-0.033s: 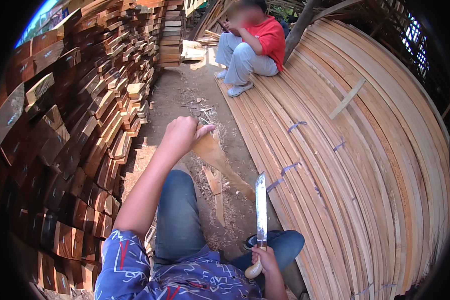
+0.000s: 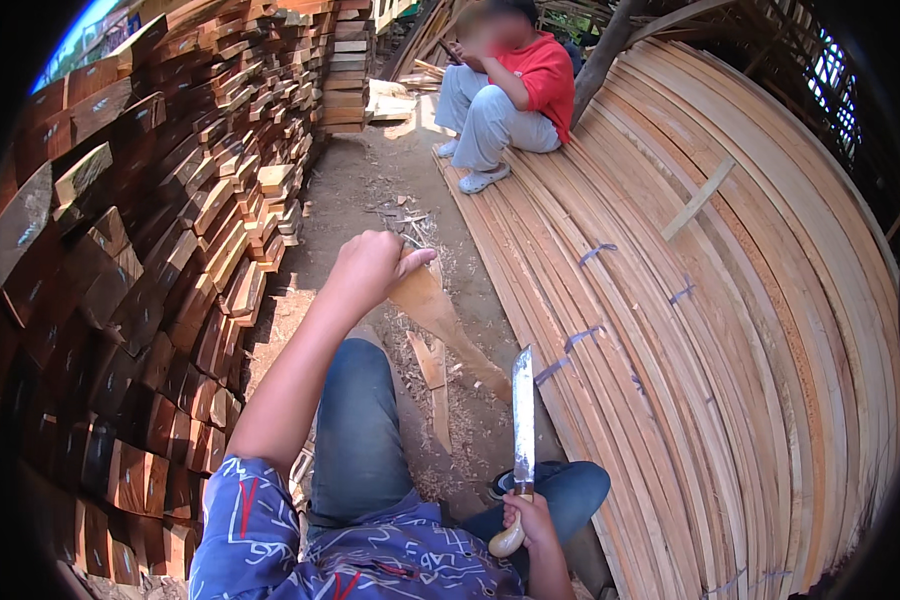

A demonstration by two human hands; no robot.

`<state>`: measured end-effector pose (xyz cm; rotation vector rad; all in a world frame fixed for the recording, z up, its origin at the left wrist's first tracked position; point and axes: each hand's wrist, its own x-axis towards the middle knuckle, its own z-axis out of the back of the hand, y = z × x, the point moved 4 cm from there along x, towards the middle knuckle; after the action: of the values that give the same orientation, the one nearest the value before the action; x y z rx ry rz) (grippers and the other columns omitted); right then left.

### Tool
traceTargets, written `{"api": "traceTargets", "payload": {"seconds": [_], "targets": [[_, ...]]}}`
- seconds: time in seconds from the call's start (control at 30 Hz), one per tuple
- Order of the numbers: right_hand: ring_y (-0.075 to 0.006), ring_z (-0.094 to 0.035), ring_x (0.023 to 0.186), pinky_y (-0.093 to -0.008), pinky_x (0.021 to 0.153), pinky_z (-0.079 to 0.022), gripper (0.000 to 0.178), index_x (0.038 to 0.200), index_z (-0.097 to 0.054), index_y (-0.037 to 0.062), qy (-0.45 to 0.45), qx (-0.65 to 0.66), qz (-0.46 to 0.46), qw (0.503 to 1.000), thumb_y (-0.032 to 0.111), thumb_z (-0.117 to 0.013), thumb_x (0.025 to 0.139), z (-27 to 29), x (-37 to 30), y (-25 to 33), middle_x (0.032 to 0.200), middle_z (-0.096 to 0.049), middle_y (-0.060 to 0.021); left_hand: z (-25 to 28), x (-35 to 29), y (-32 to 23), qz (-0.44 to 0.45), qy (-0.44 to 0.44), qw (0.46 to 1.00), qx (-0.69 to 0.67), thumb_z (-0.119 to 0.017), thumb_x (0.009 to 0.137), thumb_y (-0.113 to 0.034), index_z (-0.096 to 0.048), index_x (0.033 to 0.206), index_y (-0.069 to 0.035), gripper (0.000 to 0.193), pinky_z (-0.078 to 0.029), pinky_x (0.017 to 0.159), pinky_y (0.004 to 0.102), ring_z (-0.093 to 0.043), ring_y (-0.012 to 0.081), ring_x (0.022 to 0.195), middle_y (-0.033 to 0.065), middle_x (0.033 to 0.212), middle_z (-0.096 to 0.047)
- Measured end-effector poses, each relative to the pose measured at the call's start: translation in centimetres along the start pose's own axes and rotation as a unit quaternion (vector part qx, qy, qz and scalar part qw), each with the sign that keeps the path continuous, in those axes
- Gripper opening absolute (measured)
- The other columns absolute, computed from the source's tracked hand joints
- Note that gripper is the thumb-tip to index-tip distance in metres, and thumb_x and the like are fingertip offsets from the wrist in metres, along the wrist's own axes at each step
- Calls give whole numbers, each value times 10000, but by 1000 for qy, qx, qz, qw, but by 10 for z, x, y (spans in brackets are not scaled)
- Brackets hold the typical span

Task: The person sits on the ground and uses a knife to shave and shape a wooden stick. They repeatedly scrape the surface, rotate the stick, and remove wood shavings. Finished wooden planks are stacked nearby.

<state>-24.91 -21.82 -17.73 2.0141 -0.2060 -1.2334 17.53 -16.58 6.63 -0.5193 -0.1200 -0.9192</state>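
My left hand (image 2: 373,268) grips the top end of a flat, tapering piece of wood (image 2: 440,315), its thumb stretched out to the right. From there the piece slopes down and right, narrowing toward the machete. In my right hand (image 2: 535,520), low in the view, is a machete (image 2: 523,420) with a pale curved handle. Its broad shiny blade points up, away from me, and its tip is close to the lower end of the wood. A thin split offcut (image 2: 431,368) lies beyond my knee, below the held wood.
Stacked timber (image 2: 185,240) rises along the left, with uneven ends jutting out. Long planks (image 2: 660,330) fill the right side, some bundled with purple ties. A person in a red top (image 2: 540,80) sits on the planks' far end. Shavings litter the dirt ground (image 2: 370,170).
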Motion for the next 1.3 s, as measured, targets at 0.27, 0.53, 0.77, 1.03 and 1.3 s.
{"api": "traceTargets", "payload": {"seconds": [0.27,0.53,0.77,1.03,1.3], "targets": [[-134,-542,502,-285,460,-470,153,909,-566,33,11,-16,11,1000,83,-705,872,-11,10,-11,663,-552,-41,-12,28,-4,-79,51,987,-129,-836,705,-460,-673,852,66,570,-531,778,456,-672,414,853,277,830,-669],[-149,-578,531,-309,490,-507,180,934,-559,-3,1,-95,99,990,155,-643,949,-25,13,17,680,-573,-65,-16,23,-26,-114,25,977,-177,-764,729,-243,-665,879,78,368,-530,736,457,-667,425,809,278,789,-659],[-160,-654,622,-306,544,-541,170,974,-571,-30,42,-159,294,942,130,-624,953,-85,-3,91,764,-658,-103,-5,-50,-51,-39,3,978,-203,-742,800,-154,-588,804,25,236,-480,597,372,-659,295,637,194,673,-628],[-384,-703,754,-427,614,-526,212,918,-632,-28,-7,-333,405,852,179,-674,899,-109,28,57,767,-678,-222,-5,-151,-75,55,-4,970,-236,-692,871,-61,-563,875,13,149,-491,536,279,-686,176,607,163,728,-688],[-417,-671,698,-443,578,-509,279,878,-627,-30,19,-369,404,837,238,-701,898,-105,-3,48,709,-647,-226,-17,-208,-64,118,16,957,-263,-723,852,-6,-516,865,16,209,-565,657,279,-722,171,763,194,871,-734]]}}
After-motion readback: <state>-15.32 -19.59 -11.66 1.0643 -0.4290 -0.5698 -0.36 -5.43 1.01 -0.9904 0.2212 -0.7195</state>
